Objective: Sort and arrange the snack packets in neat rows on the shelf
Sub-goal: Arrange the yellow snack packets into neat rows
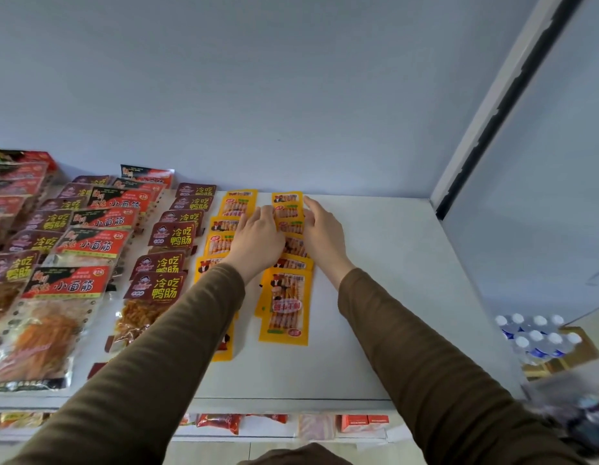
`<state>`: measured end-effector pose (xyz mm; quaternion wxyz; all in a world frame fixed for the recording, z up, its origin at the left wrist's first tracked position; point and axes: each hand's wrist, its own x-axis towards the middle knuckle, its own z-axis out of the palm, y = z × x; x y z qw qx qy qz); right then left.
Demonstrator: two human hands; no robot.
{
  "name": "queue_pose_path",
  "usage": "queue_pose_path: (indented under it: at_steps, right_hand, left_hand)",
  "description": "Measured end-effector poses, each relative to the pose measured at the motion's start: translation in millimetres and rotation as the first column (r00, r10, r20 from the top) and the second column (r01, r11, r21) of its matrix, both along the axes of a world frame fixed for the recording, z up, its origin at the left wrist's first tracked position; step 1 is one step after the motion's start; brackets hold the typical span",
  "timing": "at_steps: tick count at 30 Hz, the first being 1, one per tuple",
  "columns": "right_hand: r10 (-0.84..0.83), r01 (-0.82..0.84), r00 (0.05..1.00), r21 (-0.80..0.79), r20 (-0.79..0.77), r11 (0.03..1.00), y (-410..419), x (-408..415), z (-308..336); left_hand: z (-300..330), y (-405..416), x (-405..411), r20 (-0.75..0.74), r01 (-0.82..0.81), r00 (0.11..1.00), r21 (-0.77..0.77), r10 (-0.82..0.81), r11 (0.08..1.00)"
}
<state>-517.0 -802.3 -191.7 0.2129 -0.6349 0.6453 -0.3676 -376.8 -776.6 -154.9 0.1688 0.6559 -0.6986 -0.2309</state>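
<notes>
Broadly, the white shelf (375,263) carries dark-red rows at left and two yellow packet rows (284,297) mid-shelf. Both grips lie flat, fingers straight: left hand (258,234) and right hand (321,229) flank the right row; squeeze evenly inward to square its edges.

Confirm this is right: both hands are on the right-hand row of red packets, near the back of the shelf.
Wrong colour. The head view shows the left hand and right hand on the right-hand row of yellow packets, near the back of the shelf.
</notes>
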Motion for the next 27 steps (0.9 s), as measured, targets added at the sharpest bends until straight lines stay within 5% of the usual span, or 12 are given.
queue_pose_path:
  at_steps: [6, 12, 16, 21, 27]
  right_hand:
    - [0.037, -0.036, 0.999, 0.033, -0.018, 0.999, 1.5, -4.3, 6.9]
    - [0.034, -0.046, 0.985, 0.075, 0.167, 0.996, 31.5, -28.9, 23.1]
    - [0.082, -0.086, 0.995, 0.098, 0.054, 0.991, 59.2, -32.3, 17.9]
    - [0.018, -0.013, 0.987, 0.027, -0.161, 1.000, 96.6, -18.7, 13.8]
    - [0.112, -0.151, 0.925, 0.081, 0.362, 0.985, 121.2, 2.7, 5.5]
  left_hand:
    - [-2.5, -9.7, 4.1, 0.132, 0.063, 0.989, 0.011, -0.064, 0.998]
    - [19.4, 55.1, 23.4, 0.153, 0.063, 0.988, -0.190, -0.034, 0.980]
    - [16.4, 117.4, 14.2, 0.154, 0.109, 0.983, -0.064, -0.098, 0.992]
    - [-1.7, 138.8, 4.2, 0.105, 0.084, 0.992, -0.123, -0.071, 0.989]
    - [2.3, 141.1, 9.4, -0.163, 0.049, 0.985, -0.088, -0.063, 0.995]
